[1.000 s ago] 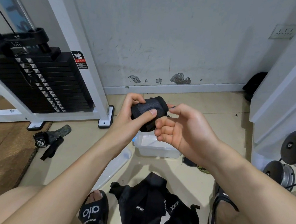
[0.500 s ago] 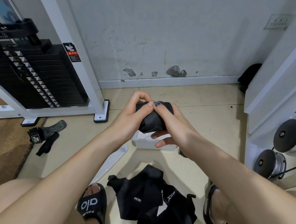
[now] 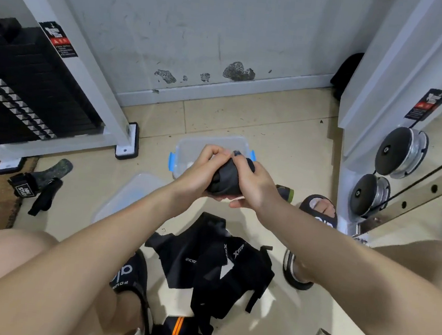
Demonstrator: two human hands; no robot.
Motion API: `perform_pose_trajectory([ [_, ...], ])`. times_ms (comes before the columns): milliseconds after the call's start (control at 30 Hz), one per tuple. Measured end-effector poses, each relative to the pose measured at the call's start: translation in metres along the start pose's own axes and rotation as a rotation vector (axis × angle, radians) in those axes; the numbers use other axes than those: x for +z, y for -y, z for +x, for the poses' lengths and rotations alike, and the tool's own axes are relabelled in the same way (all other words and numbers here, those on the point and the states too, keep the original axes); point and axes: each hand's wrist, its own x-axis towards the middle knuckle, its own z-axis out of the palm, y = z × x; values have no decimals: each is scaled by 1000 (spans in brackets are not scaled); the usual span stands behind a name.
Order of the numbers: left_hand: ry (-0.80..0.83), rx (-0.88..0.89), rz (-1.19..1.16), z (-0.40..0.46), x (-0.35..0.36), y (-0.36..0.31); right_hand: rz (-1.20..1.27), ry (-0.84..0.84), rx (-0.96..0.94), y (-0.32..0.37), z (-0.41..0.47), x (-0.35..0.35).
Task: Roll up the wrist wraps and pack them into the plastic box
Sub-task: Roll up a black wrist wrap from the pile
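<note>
The rolled wrap (image 3: 225,180) gripped between both hands is matt black woven cloth. Just behind the grip, the box (image 3: 211,144) is clear, smooth plastic with glossy blue clips; its lid (image 3: 128,196), left of the grip, is the same cloudy plastic. Below the grip, the loose wraps (image 3: 212,269) are dull black fabric with printed white lettering. The floor (image 3: 272,129) is smooth, faintly shiny beige tile. Far right of the grip, the pulleys (image 3: 401,152) show polished metal and matt black faces.

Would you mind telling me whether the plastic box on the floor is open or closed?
Open: the plastic box has no lid on, and its clear lid lies on the floor beside it.
</note>
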Motion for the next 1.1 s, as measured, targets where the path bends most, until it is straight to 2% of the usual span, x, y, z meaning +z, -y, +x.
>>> perform_pose_trajectory([
  [100,104,-78,71,2,12,26,112,21,159,-33,-1,-10],
  [167,139,-129,168,6,17,41,106,71,187,-55,-2,-18],
  [233,147,-190,189,13,21,48,107,108,194,-68,-1,-28],
  [333,153,-260,179,31,28,48,235,192,226,-73,10,-42],
  [433,81,-338,128,50,36,52,315,216,232,-79,35,-49],
  [500,54,-365,150,67,36,73,243,141,242,-93,55,-48],
  [600,39,-418,245,85,25,122,-61,-25,280,-131,90,-53],
  [667,83,-463,293,91,18,154,-292,-98,303,-160,112,-61],
  [733,151,-465,411,95,13,182,-419,-147,305,-186,134,-67],
  [967,213,-510,667,109,11,259,-390,-243,263,-226,201,-65],
  [1100,152,-509,722,108,6,284,-179,-441,445,-236,227,-55],
])
